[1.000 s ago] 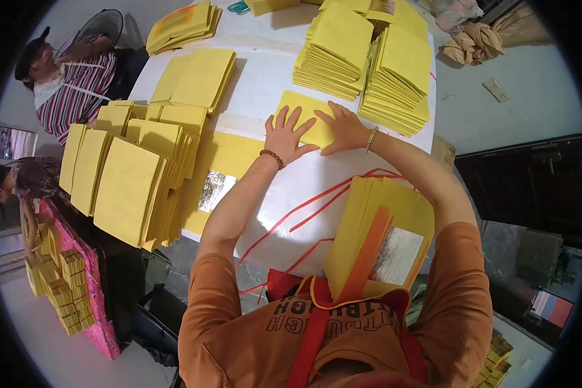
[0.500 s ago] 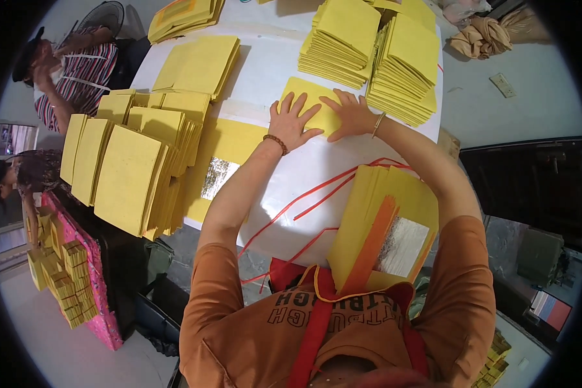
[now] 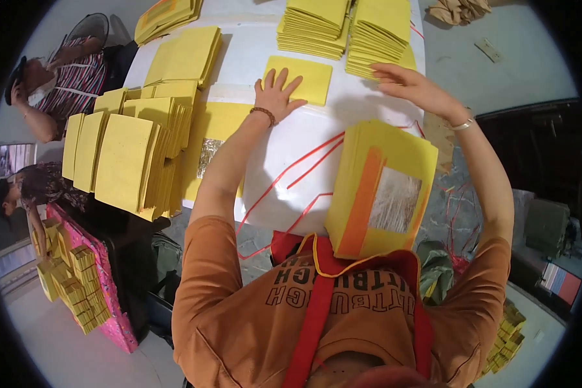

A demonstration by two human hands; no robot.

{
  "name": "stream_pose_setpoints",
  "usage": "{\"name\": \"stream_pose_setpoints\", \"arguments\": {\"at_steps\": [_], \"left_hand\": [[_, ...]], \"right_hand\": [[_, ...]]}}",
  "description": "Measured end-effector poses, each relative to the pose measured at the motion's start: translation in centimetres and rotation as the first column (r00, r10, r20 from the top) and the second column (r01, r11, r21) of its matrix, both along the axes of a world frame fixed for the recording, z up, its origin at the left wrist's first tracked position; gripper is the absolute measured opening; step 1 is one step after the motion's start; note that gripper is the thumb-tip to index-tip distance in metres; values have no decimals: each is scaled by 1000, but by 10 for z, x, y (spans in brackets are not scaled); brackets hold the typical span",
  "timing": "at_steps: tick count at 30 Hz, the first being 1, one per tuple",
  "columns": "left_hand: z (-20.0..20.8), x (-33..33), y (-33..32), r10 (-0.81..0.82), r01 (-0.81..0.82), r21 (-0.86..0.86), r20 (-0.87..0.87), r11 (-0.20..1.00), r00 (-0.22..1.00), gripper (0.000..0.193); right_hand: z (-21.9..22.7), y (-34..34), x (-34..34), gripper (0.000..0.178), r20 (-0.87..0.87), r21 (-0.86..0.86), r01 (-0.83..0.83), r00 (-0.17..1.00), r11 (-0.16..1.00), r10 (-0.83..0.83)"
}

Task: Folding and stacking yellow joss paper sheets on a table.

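My left hand (image 3: 277,102) lies with spread fingers on the left part of a flat, folded yellow paper (image 3: 315,83) on the white table (image 3: 291,149). My right hand (image 3: 420,94) is off that paper, to its right, with the fingers stretched out and nothing seen in them. Its fingertips are close to the near side of a tall stack of folded yellow papers (image 3: 378,29); whether they touch cannot be made out. At the table's near edge, in front of me, a thick pile of yellow sheets (image 3: 427,158) shows an orange stripe and a silver foil patch.
More folded yellow stacks stand on the left (image 3: 126,165) and far left (image 3: 184,57). Red strings (image 3: 291,171) trail over the tabletop. Two people sit to the left, one by a pink-covered table (image 3: 113,297) bearing bundled yellow papers. Crumpled brown paper (image 3: 459,11) lies at the far right.
My right hand has come off the folded yellow paper and moved right, towards the tall stack. The left hand still rests on the paper. The whole view has shifted slightly.
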State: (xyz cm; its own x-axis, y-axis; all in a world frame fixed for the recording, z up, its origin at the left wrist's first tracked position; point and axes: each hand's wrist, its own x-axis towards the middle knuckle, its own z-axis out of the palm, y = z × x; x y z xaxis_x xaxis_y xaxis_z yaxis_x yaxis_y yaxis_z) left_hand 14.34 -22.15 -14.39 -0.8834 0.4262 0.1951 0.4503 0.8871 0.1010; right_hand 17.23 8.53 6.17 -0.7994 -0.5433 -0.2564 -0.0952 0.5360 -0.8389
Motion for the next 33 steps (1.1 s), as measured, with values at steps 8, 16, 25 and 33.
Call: {"name": "stream_pose_setpoints", "arguments": {"at_steps": [8,16,25,33], "left_hand": [[17,10,-4,12,-12,0,2,1000,1000,61],[55,78,23,-47,-239,886,280,398,959,51],[38,205,98,-591,-711,701,593,47,546,65],[64,222,116,-578,-882,472,724,15,378,54]], "right_hand": [[-1,84,114,51,70,-148,512,859,846,-508],[-99,78,198,51,378,-555,751,610,357,-696],[-167,45,229,58,558,-434,865,477,251,-679],[-162,35,225,59,616,-527,832,513,171,-598]]}}
